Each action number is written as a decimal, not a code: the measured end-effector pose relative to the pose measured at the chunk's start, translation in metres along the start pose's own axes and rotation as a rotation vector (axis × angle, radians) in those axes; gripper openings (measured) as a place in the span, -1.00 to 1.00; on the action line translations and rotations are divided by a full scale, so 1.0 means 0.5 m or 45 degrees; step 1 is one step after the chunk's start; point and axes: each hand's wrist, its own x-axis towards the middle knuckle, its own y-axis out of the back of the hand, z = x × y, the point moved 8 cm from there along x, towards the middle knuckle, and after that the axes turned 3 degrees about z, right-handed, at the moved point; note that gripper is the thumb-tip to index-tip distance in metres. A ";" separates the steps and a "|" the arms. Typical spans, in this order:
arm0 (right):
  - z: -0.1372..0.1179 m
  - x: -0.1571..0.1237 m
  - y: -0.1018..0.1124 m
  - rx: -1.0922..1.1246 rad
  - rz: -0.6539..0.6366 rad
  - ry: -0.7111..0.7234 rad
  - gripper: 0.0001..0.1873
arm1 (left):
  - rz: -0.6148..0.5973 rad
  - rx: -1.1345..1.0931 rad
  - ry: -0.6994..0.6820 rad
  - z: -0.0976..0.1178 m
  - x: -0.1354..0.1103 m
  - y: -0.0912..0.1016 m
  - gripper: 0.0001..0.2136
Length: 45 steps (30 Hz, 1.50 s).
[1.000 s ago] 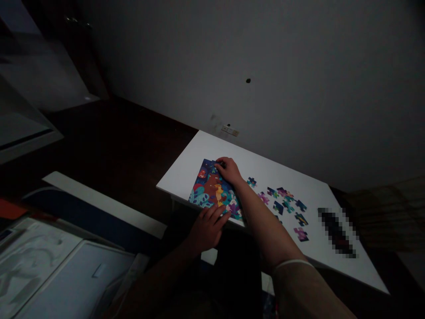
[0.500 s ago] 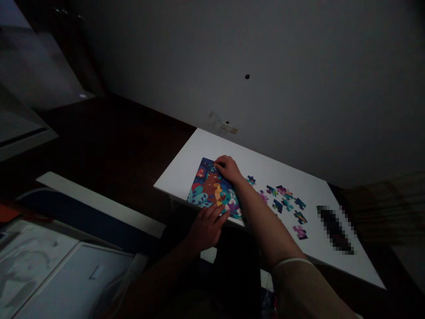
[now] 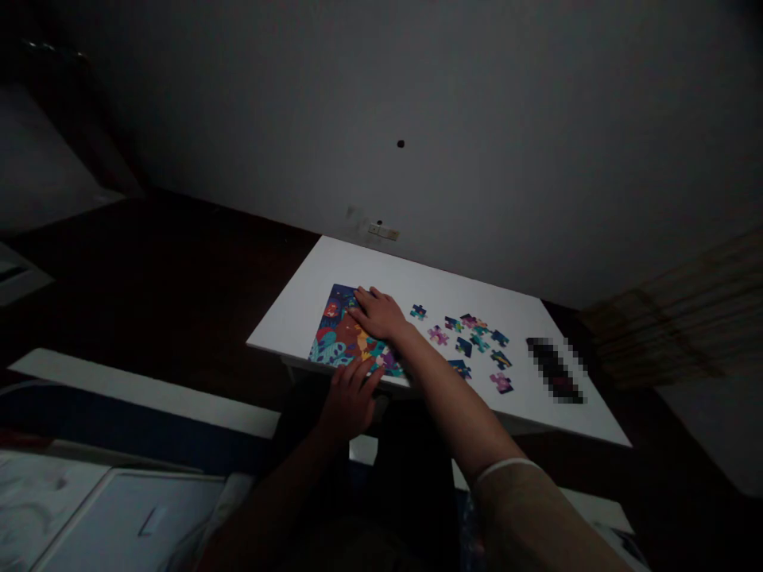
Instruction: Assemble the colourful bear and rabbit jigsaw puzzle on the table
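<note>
A colourful jigsaw puzzle (image 3: 337, 345) with a brown bear and leaves lies flat near the left end of the white table. My right hand (image 3: 380, 314) rests on its upper right part, fingers stretched out, covering some of the picture. Along the puzzle's near edge lies my left hand (image 3: 353, 393), its fingers spread over the border. Several loose jigsaw pieces (image 3: 463, 346) are scattered on the table to the right of the puzzle. One blue piece (image 3: 418, 312) lies closest to my right hand.
The white table (image 3: 286, 318) stands along a grey wall with a socket (image 3: 383, 231). A pixelated dark object (image 3: 554, 371) lies toward the table's right end. At lower left is a pale box or panel (image 3: 143, 516) beside a white ledge (image 3: 149, 389).
My right hand has gone from bent fingers at the puzzle's top edge to lying flat on it. The whole view has shifted, and another blue piece shows beside my right forearm.
</note>
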 end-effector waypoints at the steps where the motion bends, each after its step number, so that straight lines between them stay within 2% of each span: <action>1: -0.002 -0.006 -0.007 0.011 -0.013 -0.018 -0.22 | 0.000 0.006 0.010 -0.001 0.001 -0.003 -0.36; 3: -0.006 -0.013 -0.016 0.014 -0.040 -0.055 -0.15 | 0.021 0.020 0.030 -0.005 0.002 -0.006 -0.38; 7: -0.028 -0.013 -0.006 -0.023 -0.065 -0.096 -0.17 | 0.083 0.052 0.034 -0.006 0.004 -0.002 -0.40; 10: -0.042 -0.021 0.032 -0.111 -0.018 -0.069 -0.24 | 0.092 0.083 0.028 -0.007 0.007 0.008 -0.36; 12: -0.028 -0.036 0.070 -0.199 0.033 -0.091 -0.32 | 0.081 0.109 0.014 -0.005 0.010 0.014 -0.31; 14: 0.014 -0.060 0.115 -0.286 0.061 -0.197 -0.38 | 0.065 0.135 0.007 -0.003 0.015 0.017 -0.28; 18: 0.148 -0.129 0.196 -0.410 -0.028 -0.490 -0.46 | 0.079 0.152 0.025 0.001 0.033 0.025 -0.26; 20: 0.199 -0.163 0.220 -0.411 -0.101 -0.516 -0.55 | 0.100 0.140 0.027 0.003 0.044 0.030 -0.29; 22: 0.230 -0.188 0.233 -0.383 -0.138 -0.472 -0.59 | 0.122 0.127 0.025 0.004 0.052 0.032 -0.32; 26: 0.251 -0.215 0.232 -0.311 -0.080 -0.436 -0.50 | 0.182 0.116 0.003 0.000 0.051 0.028 -0.35; 31: 0.252 -0.219 0.203 -0.316 -0.019 -0.554 -0.40 | 0.271 0.112 -0.049 -0.012 0.032 0.018 -0.37; 37: 0.249 -0.212 0.177 -0.273 0.020 -0.583 -0.43 | 0.310 0.122 -0.087 -0.014 0.022 0.013 -0.39; 41: 0.240 -0.200 0.171 -0.220 0.060 -0.547 -0.47 | 0.345 0.119 -0.070 -0.013 0.023 0.010 -0.42; 45: 0.234 -0.191 0.177 -0.139 0.070 -0.589 -0.56 | 0.345 0.118 -0.069 -0.013 0.022 0.007 -0.42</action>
